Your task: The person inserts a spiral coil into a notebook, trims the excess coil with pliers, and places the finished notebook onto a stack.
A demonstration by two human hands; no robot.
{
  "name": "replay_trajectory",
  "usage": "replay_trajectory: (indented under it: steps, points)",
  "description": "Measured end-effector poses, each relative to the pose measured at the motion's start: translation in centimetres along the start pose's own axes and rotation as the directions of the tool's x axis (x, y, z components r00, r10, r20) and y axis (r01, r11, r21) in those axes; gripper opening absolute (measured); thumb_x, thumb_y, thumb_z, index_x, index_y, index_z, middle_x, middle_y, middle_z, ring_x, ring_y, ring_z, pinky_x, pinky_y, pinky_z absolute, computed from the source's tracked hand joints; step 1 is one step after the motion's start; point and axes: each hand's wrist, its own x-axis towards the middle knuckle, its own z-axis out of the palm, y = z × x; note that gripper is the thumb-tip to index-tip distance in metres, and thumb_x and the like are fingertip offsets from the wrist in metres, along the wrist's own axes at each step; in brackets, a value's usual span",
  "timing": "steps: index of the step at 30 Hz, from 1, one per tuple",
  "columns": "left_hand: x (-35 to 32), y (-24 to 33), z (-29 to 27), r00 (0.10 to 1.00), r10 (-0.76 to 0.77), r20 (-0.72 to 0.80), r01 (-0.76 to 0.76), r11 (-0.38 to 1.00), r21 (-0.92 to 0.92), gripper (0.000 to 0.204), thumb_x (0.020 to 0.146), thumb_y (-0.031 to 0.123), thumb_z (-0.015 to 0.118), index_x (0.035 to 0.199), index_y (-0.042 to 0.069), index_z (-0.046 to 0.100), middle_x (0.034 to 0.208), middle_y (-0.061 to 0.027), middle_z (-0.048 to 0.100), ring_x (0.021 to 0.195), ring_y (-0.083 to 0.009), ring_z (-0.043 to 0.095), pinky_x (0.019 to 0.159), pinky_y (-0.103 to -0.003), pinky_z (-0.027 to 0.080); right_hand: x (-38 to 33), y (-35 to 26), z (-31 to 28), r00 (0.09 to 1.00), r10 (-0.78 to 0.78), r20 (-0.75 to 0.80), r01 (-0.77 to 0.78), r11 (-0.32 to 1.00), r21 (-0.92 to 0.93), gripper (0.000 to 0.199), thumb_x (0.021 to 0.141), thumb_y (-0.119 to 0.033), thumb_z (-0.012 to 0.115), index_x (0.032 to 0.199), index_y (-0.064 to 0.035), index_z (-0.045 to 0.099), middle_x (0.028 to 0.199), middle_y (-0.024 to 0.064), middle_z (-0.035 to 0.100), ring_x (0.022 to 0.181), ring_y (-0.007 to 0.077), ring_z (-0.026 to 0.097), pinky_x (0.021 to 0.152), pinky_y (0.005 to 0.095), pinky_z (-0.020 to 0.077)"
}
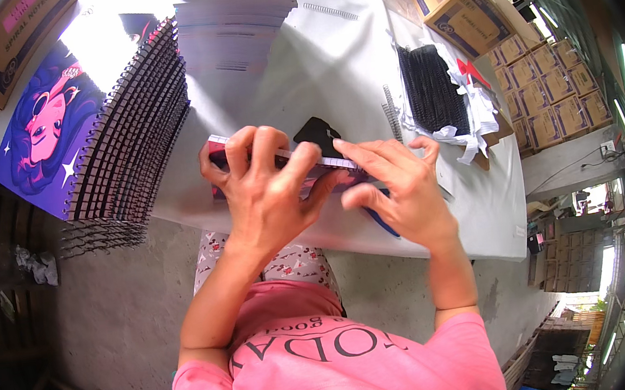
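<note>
A thin notebook block [332, 163], its white punched edge facing up, stands on edge at the near side of the white table. My left hand [260, 178] is closed around its left part, fingers over the far face and thumb on the near one. At its right end, my right hand [404, 184] has its fingers spread, the index fingertip at the punched edge and the thumb apart below. Whether a wire coil sits between them is too small to tell. Just behind lies a black object [313, 135] of unclear kind. A blue handle-like piece [383, 222] shows below my right hand.
Wire-bound notebooks [128, 131] are stacked at left, beside a purple illustrated cover [48, 136]. A tall paper stack [235, 23] stands at the back. Black binding coils [435, 88] lie in white wrapping at right. Loose coils [330, 11] and cardboard boxes [466, 19] are farther off.
</note>
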Motion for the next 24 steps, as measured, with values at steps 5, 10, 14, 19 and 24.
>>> replay_trajectory:
  steps: [5, 10, 14, 19, 24]
  points:
    - [0.1, -1.7, -0.4, 0.997, 0.056, -0.045, -0.065, 0.971, -0.229, 0.051, 0.050, 0.054, 0.079, 0.070, 0.013, 0.057, 0.095, -0.0072, 0.044, 0.106, -0.0302, 0.041, 0.091, -0.046, 0.026, -0.6, 4.9, -2.7, 0.951, 0.104, 0.290, -0.293, 0.601, 0.744, 0.058, 0.081, -0.033, 0.065, 0.133, -0.0124, 0.048, 0.110, 0.0088, 0.060, 0.088, 0.0213, 0.057, 0.082, 0.0372, 0.0436]
    - [0.4, -1.3, -0.4, 0.992, 0.083, -0.091, -0.101, 0.973, -0.208, 0.060, 0.046, 0.058, 0.080, 0.069, 0.009, 0.055, 0.118, -0.0137, 0.043, 0.121, -0.0407, 0.030, 0.097, -0.052, 0.028, 0.0, 9.3, 4.5, 0.843, 0.279, 0.460, -0.438, 0.853, 0.285, 0.056, 0.078, -0.019, 0.063, 0.131, -0.0065, 0.048, 0.118, 0.0122, 0.056, 0.094, 0.0242, 0.057, 0.083, 0.0368, 0.0472]
    - [0.5, -1.6, -0.3, 0.994, 0.047, -0.097, -0.065, 0.980, -0.191, 0.064, 0.042, 0.059, 0.082, 0.067, 0.007, 0.054, 0.125, -0.0160, 0.040, 0.125, -0.0437, 0.024, 0.100, -0.054, 0.026, -1.7, 6.0, 8.6, 0.944, 0.214, 0.250, -0.208, 0.977, -0.048, 0.054, 0.075, -0.014, 0.061, 0.127, -0.0079, 0.051, 0.117, 0.0144, 0.055, 0.100, 0.0293, 0.056, 0.085, 0.0382, 0.0472]
    - [0.4, -1.6, -0.5, 0.998, 0.020, -0.061, -0.032, 0.978, -0.205, 0.064, 0.041, 0.060, 0.082, 0.070, 0.008, 0.060, 0.127, -0.0165, 0.038, 0.128, -0.0452, 0.019, 0.104, -0.058, 0.020, -1.9, 7.0, 8.7, 0.935, 0.296, 0.196, -0.285, 0.955, -0.079, 0.043, 0.072, -0.009, 0.061, 0.114, -0.0052, 0.061, 0.112, 0.0124, 0.058, 0.097, 0.0300, 0.057, 0.085, 0.0394, 0.0475]
    - [0.4, -1.3, -0.6, 0.999, -0.023, -0.043, 0.013, 0.974, -0.224, 0.066, 0.038, 0.059, 0.082, 0.079, 0.010, 0.068, 0.127, -0.0154, 0.037, 0.129, -0.0414, 0.023, 0.111, -0.057, 0.011, -2.0, 8.6, 3.9, 0.937, 0.316, -0.151, 0.078, 0.231, 0.970, 0.018, 0.078, -0.010, 0.064, 0.095, -0.0071, 0.068, 0.085, 0.0125, 0.062, 0.083, 0.0243, 0.061, 0.081, 0.0386, 0.0500]
